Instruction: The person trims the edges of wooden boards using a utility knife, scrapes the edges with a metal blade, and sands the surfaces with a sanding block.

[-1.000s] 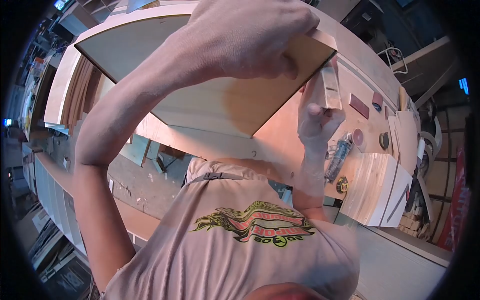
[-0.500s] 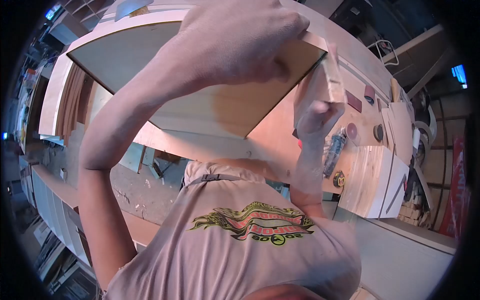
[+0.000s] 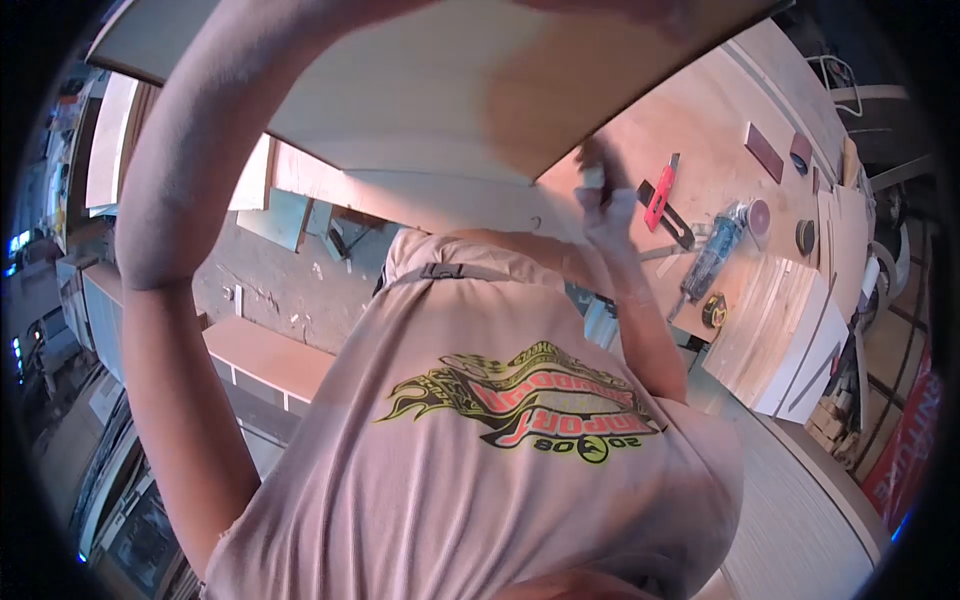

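Inspection Note: Pale Wooden Panel at the Desk, Right Hand Holding a Block

Writing is showing in two places. The dusty pale fabric T-shirt [image 3: 480, 490] is carrying a green, black and coral banner print, upside down in view; "IMPORT" is reading fairly clearly, and "20" and "08" are flanking a round emblem. At the far right, a red sheet with white capitals [image 3: 895, 450] is showing part of a word, seemingly ending "RNITURE".

The large flat pale-wood panel with thin dark edges [image 3: 430, 120] is extending over the pale wooden desk [image 3: 690, 130] and running out of view at the top; its surface is looking smooth. The left hand [image 3: 640, 8] is lying at the top edge over the panel, mostly cut off, so its grip cannot be told. The right hand [image 3: 607, 215] is closing around a small pale block [image 3: 592, 176], blurred, just beside the panel's near corner.

To the right, a red, narrow tool [image 3: 657, 208] is lying across a flat black strip [image 3: 680, 230]. Near these, a blue cylindrical power tool [image 3: 712, 258] is resting by a dull-pink round disc [image 3: 758, 217]. A black-and-yellow rounded tape measure [image 3: 714, 310] is sitting beside a layered stack of pale wood boards [image 3: 757, 325]. A dark-red rectangular pad [image 3: 764, 152] is lying farther off.
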{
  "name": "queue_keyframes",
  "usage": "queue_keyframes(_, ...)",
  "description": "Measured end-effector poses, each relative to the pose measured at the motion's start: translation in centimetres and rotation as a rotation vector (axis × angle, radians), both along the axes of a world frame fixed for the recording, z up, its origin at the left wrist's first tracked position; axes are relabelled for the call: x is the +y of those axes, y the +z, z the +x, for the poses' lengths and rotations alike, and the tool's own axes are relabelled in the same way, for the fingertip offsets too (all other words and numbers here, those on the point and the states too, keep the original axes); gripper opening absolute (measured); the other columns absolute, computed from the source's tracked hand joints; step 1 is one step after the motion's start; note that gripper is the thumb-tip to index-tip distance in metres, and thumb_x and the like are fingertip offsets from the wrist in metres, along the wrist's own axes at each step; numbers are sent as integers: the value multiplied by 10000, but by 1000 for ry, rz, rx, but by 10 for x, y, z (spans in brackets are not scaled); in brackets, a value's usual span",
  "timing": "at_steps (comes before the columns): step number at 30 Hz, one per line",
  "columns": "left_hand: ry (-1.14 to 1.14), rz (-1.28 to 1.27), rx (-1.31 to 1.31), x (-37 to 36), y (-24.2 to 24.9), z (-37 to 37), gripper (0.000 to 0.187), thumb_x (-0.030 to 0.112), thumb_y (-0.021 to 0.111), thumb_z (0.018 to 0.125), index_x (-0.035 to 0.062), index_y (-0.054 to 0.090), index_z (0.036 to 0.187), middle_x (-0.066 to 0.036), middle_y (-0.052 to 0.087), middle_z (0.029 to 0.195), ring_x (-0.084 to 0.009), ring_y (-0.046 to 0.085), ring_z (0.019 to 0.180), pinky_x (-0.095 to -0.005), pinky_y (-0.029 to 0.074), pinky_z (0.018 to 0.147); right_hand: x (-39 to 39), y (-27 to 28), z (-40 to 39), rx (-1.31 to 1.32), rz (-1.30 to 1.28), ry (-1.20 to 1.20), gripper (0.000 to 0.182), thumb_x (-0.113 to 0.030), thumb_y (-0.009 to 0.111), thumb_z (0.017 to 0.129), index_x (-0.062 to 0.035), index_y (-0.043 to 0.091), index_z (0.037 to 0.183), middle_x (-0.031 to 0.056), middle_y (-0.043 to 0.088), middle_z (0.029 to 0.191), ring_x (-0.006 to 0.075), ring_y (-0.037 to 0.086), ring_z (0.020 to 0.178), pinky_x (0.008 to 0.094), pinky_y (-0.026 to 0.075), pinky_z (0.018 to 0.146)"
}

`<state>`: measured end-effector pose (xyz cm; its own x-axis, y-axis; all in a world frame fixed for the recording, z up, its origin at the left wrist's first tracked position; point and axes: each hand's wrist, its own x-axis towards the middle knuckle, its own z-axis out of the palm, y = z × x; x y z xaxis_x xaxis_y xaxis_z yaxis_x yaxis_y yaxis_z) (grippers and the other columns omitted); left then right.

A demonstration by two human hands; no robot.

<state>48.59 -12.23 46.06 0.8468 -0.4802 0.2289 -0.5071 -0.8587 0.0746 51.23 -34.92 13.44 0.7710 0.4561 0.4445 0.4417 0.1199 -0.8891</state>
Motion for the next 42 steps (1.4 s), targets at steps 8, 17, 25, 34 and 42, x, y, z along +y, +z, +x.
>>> queue_keyframes(8,-9,-4,-1,-1,3,0,265,216,725,709,-5,598,781,-133,622,629,-251,613,559,-351,494,538,-16,-55,-12,1206,77,-182,374,-217,597,895,46,533,1153,66,593,934,142,569,826,283,484,708)
queue_keyframes(17,-13,21,18,-7,14,0,288,246,744,728,-1,604,782,-127,625,622,-237,610,546,-338,486,525,21,-120,6,557,-573,-370,442,-353,567,852,87,556,905,234,628,825,346,621,748,427,472,680)
queue_keyframes(25,55,-47,-56,-4,-19,6,422,241,783,647,-3,601,939,-185,637,710,-358,636,712,-414,478,664,11,47,16,425,-482,-392,401,-326,598,840,71,572,786,174,588,677,200,581,678,353,461,625)
queue_keyframes(34,154,-21,68,-9,-14,-11,380,278,786,684,37,559,871,-161,621,651,-363,622,657,-440,457,615,28,289,-9,150,231,-215,360,-293,635,884,-26,569,1115,67,620,986,118,579,903,250,450,802)
queue_keyframes(42,148,27,75,-12,-12,-14,405,357,756,714,51,504,798,-145,604,636,-361,613,667,-446,449,611,12,248,11,-99,319,-669,421,-156,675,850,22,525,1201,117,583,1149,179,571,1017,286,474,820)
